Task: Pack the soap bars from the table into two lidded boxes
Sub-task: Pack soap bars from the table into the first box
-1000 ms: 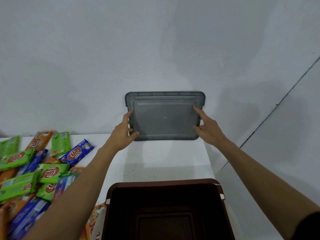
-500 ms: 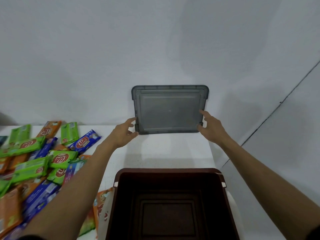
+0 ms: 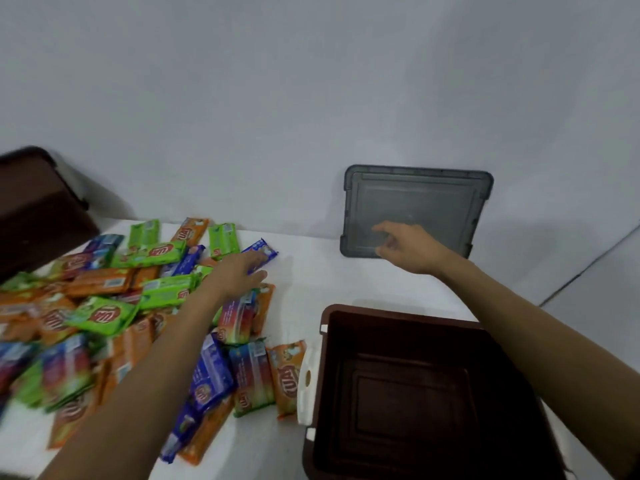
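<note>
At the worktop's [image 3: 311, 271] far left corner stands a shut brown box [image 3: 38, 209]. The soap bars [image 3: 104, 306] lie heaped across the left half. My left hand [image 3: 239, 275] reaches over the heap's far right edge, fingers stretched onto a blue bar [image 3: 261, 252]; whether they grip it I cannot tell. A grey lid [image 3: 415, 202] leans against the wall at the far edge. My right hand [image 3: 405, 247] hangs before its lower part, fingers loosely curled, holding nothing. An open box [image 3: 415, 393] sits at the near right corner.

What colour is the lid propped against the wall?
The lid is translucent dark grey, clearest in the head view.
</note>
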`<state>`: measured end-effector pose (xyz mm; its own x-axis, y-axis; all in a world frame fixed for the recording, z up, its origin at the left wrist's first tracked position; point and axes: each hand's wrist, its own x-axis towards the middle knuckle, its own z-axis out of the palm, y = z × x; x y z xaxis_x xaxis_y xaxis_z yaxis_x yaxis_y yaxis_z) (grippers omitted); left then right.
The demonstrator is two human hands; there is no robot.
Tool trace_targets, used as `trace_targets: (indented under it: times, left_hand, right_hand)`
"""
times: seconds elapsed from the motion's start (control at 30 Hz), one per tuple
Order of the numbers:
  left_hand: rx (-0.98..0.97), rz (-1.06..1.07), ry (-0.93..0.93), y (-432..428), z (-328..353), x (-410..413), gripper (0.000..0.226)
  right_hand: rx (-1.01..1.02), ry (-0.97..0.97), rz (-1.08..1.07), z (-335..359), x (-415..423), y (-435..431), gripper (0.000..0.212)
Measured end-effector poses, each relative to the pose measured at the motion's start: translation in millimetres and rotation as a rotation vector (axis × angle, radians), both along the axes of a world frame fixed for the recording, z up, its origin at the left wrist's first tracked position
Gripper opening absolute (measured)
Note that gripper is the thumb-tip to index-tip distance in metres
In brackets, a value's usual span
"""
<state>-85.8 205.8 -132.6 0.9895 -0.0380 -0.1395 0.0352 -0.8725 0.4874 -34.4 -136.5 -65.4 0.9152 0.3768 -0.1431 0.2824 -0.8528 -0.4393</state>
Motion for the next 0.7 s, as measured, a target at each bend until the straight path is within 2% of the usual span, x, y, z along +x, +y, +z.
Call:
trace_targets:
  times: [0.2,0.43,0.7]
  left_hand:
    - [0.117,0.053,-0.009,65,-1,-20,0.035]
    - [0.304,-0.033,0.01,103,-6,-23,0.059]
    - [0.332,-0.181,0.018,110,-17,-9,0.071]
  right_hand:
    - [-0.06,-0.028,0.147,-11,10,96,0.05]
    - [-0.186,-0.048,0.297,-37,29,195,0.054]
    - [-0.345,-0.047,0.433,-77,46,251,0.067]
